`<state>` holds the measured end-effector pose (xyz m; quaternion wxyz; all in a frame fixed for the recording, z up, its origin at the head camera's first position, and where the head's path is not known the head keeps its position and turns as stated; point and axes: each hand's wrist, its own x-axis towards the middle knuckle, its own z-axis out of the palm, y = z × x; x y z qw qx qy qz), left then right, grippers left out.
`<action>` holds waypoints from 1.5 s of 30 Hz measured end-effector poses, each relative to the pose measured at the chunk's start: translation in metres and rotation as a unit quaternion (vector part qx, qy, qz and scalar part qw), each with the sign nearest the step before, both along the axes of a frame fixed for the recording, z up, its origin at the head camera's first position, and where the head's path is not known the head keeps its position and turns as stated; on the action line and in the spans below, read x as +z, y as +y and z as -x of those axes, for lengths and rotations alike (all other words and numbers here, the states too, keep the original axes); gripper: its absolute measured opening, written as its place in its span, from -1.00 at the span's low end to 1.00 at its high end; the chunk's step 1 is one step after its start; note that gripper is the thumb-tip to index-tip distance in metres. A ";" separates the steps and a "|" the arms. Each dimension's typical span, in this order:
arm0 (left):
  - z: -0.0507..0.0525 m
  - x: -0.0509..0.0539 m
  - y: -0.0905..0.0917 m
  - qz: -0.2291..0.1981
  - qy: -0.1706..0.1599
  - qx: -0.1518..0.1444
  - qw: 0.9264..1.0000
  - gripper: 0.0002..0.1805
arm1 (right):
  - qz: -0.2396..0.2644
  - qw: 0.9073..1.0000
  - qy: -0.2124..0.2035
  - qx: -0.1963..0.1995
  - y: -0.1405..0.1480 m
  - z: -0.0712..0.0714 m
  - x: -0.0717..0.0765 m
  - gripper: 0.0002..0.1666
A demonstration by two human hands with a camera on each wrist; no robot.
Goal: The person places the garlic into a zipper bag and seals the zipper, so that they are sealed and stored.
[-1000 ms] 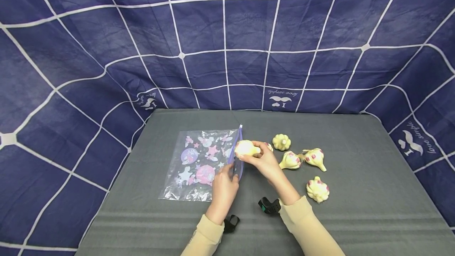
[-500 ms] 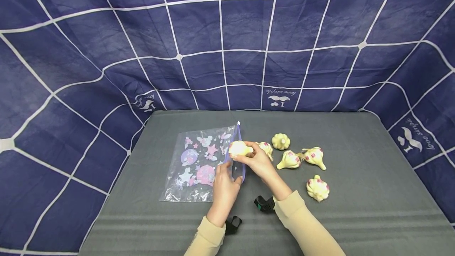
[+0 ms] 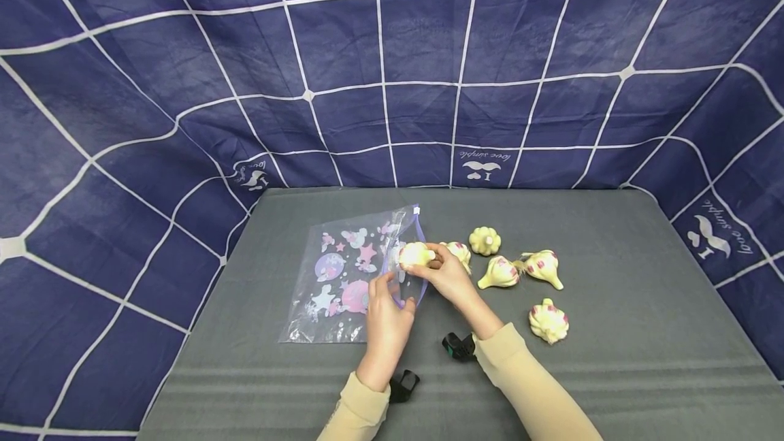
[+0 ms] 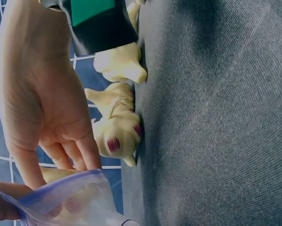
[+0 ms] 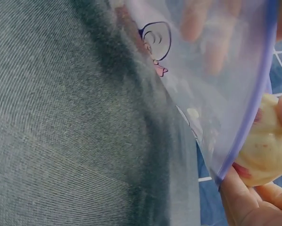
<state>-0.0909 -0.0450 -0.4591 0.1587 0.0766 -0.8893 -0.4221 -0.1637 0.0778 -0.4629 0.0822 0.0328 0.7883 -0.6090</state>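
A clear zip bag (image 3: 329,291) with pink and white prints lies on the grey cloth, its purple-edged mouth (image 5: 261,89) spread apart on the right side. My left hand (image 3: 387,315) pinches the near edge of that mouth between thumb and fingers. With the right hand (image 3: 452,279) I grip a garlic bulb (image 3: 415,255) by its stem end, the round end at the bag's opening. In the left wrist view the right hand (image 4: 51,103) reaches to the purple edge, and the bulb shows partly through the film.
Right of the bag lie several more bulbs: one (image 3: 457,255) just behind my right hand, one (image 3: 484,241) farther back, two close together (image 3: 501,272), and one (image 3: 548,321) nearer the front. A blue gridded cloth (image 3: 429,114) hangs behind the grey surface (image 3: 631,291).
The held bulb has shifted slightly left to the bag's mouth. The mouth has been spread wider, and the bulb behind my right hand shows more fully.
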 end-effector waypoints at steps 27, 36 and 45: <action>-0.008 0.006 0.010 0.046 0.043 -0.020 0.998 -0.34 | -0.251 0.944 0.178 0.116 -0.012 0.015 -0.021 -0.21; -0.011 0.004 0.011 0.072 0.036 -0.029 0.996 -0.32 | -0.294 0.919 0.215 0.149 -0.020 0.024 -0.019 -0.40; -0.013 0.002 0.013 0.083 0.037 -0.034 0.995 -0.31 | -0.301 0.918 0.178 0.184 -0.030 0.039 -0.020 -0.84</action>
